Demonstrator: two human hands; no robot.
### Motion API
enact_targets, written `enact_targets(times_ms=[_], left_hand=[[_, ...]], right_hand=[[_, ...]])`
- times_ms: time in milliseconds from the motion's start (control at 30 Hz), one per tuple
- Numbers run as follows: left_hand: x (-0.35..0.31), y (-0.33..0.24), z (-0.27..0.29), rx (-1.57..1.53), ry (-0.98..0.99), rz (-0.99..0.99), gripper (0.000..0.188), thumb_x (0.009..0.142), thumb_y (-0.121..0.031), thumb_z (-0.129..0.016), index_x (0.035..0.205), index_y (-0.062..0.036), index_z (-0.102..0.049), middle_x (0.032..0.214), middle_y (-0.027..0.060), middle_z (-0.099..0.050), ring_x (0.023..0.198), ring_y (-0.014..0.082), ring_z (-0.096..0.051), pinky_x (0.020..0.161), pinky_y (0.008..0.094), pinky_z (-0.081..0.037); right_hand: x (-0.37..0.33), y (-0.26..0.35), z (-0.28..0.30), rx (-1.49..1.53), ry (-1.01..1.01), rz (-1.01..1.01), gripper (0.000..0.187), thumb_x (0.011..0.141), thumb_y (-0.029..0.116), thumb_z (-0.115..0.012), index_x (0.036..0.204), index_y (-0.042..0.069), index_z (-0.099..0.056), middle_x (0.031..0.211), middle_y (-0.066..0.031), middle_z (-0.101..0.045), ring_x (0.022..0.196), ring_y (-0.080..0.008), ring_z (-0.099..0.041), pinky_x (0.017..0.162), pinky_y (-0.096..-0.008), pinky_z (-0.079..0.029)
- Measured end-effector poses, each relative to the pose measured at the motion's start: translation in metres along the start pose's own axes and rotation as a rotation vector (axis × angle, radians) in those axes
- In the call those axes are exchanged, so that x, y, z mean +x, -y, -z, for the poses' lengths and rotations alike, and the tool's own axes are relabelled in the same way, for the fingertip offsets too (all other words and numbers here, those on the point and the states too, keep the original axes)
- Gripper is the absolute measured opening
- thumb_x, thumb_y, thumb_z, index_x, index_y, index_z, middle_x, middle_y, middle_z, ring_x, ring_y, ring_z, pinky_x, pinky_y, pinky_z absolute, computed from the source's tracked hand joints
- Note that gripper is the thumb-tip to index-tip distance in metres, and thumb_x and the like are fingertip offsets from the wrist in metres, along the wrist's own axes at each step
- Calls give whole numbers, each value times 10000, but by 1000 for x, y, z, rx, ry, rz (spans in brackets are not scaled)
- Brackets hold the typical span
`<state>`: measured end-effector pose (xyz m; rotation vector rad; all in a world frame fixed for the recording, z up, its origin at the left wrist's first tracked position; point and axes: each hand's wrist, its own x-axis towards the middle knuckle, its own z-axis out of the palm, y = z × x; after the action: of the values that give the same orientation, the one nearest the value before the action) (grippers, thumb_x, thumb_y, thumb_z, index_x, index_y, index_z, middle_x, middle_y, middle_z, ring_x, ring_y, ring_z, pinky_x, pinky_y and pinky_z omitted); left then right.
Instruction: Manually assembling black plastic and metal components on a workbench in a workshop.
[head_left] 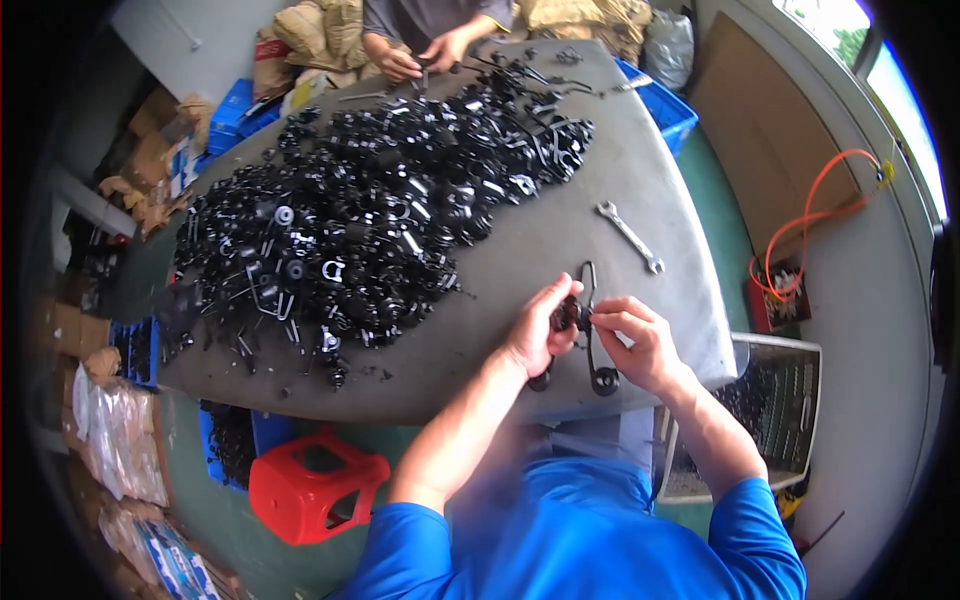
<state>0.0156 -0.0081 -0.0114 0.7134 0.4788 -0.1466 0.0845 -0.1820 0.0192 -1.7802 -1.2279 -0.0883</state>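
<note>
Near the front edge of the grey table (480, 310), my left hand (538, 328) is closed around a small black round part (566, 314). Fingertips of my right hand (640, 343) pinch at the same spot, against a thin black bent rod (590, 350). That rod runs up to a narrow loop and down to a round black ring end (604, 381). Fingers hide how the rod and the round part meet. Another dark piece (541, 381) shows below my left hand. An open-ended wrench (630, 238) lies to the far right of my hands.
A large pile of black metal parts (350, 200) covers the table's left and middle. Across it, a person's hands (425, 58) hold a small dark part. A red stool (315, 490) and blue bin (265, 435) stand front left; a pale crate (800, 420) stands right.
</note>
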Motion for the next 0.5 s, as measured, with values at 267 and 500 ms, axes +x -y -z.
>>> enact_targets(times_ms=[267, 500], left_hand=[[-6, -1, -4, 32, 17, -48, 406, 926, -515, -594, 1072, -139, -541, 768, 13, -511, 450, 71, -395, 369, 215, -222], [-9, 1, -15, 129, -27, -83, 395, 955, -468, -570, 1147, -124, -544, 779, 6, -515, 444, 69, -401, 368, 212, -249]], right_hand=[[-5, -2, -2, 292, -29, -379, 115, 835, 7, -721, 940, -6, -675, 894, -95, -670, 769, -147, -676, 697, -258, -550], [-1, 2, 4, 106, 178, -731, 329, 969, 275, -606, 801, -8, -620, 665, -72, -613, 600, -128, -535, 554, -297, -440]])
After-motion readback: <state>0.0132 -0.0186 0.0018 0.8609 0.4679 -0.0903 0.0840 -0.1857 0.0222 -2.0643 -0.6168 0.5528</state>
